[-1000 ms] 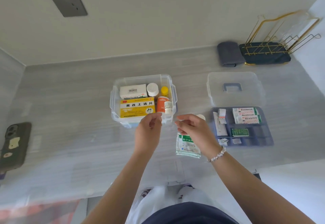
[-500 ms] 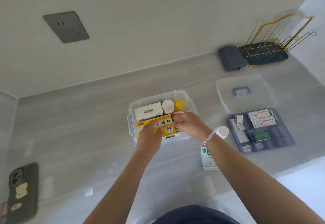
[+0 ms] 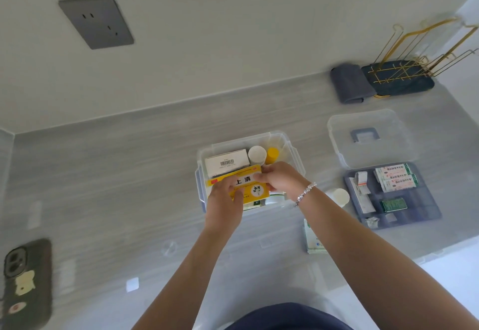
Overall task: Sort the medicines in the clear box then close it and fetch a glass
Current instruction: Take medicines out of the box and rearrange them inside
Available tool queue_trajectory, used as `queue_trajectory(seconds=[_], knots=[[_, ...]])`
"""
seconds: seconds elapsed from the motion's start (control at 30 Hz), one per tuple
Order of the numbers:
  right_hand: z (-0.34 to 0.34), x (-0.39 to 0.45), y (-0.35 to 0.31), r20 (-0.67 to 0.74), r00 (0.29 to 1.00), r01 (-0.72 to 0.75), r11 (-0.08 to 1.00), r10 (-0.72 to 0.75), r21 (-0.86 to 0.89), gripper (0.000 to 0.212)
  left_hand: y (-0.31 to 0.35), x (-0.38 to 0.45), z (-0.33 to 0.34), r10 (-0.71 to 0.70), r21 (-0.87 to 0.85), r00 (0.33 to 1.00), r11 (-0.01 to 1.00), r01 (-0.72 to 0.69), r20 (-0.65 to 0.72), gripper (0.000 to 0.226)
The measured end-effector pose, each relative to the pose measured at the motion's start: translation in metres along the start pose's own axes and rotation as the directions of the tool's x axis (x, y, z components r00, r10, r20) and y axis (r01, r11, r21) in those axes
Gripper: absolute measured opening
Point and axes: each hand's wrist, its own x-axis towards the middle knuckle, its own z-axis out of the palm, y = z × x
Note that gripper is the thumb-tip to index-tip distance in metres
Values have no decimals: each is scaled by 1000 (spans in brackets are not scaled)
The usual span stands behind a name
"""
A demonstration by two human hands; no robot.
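The clear box (image 3: 294,148) stands open on the grey counter. Inside lie a white carton (image 3: 225,162), a white-capped bottle (image 3: 257,155) and a yellow-capped bottle (image 3: 272,154). My left hand (image 3: 224,200) and my right hand (image 3: 281,178) both grip a yellow medicine box (image 3: 255,189), tilted over the front of the clear box. The box's clear lid (image 3: 373,137) with its grey handle lies to the right. In front of it sits a blue tray (image 3: 425,207) with small packs. A white bottle cap (image 3: 339,196) and a green-white sachet (image 3: 312,239) lie beside my right arm.
A phone in a dark case (image 3: 26,283) lies at the counter's left front edge. A folded grey cloth (image 3: 350,83) and a gold wire rack (image 3: 414,62) on a dark mat stand at the back right. A wall socket (image 3: 96,21) is on the wall.
Both hands moved from in front of the box into it and took hold of the yellow medicine box, which now tilts up. The view shifted, so everything sits lower and more to the right.
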Motion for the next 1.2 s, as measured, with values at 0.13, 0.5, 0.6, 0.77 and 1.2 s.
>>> queue_trajectory(seconds=[0.13, 0.5, 0.6, 0.77, 1.2], knots=[[-12, -15, 4, 82, 996, -53, 966, 33, 253, 24, -2, -3, 2, 34, 9, 999, 999, -34, -25, 33], [-62, -74, 33, -31, 994, 104, 874, -102, 475, 20, 19, -32, -2, 102, -163, 981, 978, -129, -165, 47], [-69, -86, 49, 1, 993, 102, 845, -121, 525, 19, 25, -47, 1, 30, -384, 997, 922, -53, -65, 40], [-70, -104, 85, 88, 987, 65, 844, -132, 533, 20, 13, -80, 13, -45, -438, 999, 898, 33, -18, 36], [14, -84, 142, -157, 987, 10, 959, 37, 284, 24, -67, -109, 54, -340, -382, 937, 879, 287, -79, 29]])
